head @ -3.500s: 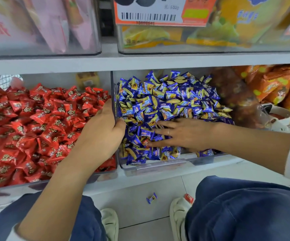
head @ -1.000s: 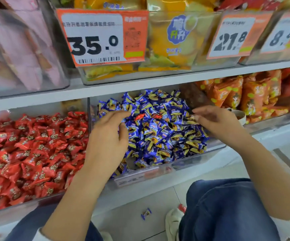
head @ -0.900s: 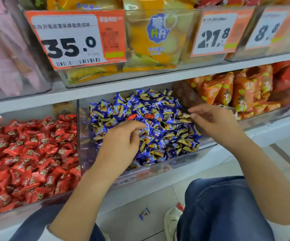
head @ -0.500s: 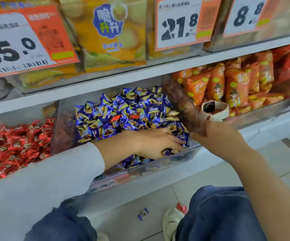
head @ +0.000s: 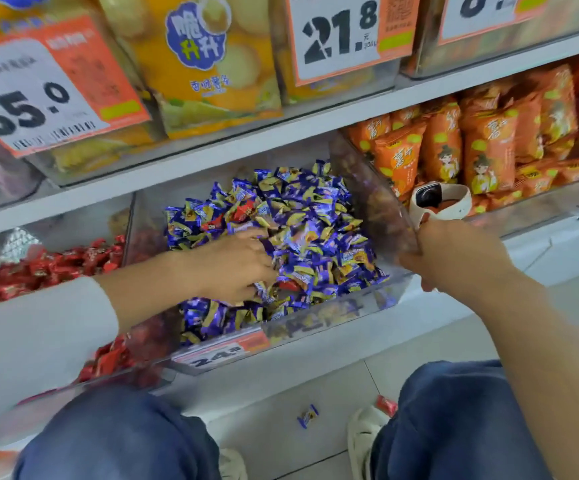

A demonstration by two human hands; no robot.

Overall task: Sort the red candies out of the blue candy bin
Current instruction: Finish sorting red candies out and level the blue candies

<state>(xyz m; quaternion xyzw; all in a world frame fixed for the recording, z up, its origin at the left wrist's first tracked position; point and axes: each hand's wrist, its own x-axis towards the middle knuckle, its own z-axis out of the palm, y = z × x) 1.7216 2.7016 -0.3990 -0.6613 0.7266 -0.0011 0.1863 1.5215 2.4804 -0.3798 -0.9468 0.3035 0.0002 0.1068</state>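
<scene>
Left hand (head: 227,266) digs into the blue candies (head: 319,233), fingers curled, grip unclear. Right hand (head: 454,254) clutches the bin (head: 378,209) wall at 3 o'clock. Red candies (head: 243,213) lie at 11 o'clock of the pile.

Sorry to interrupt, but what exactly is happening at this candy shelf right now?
A person crouches at the shelf. Their left hand digs into the blue candies in the clear bin, while the right hand grips its right wall. Two red candies lie on top of the pile toward the back, untouched. A blue candy lies on the floor.
</scene>
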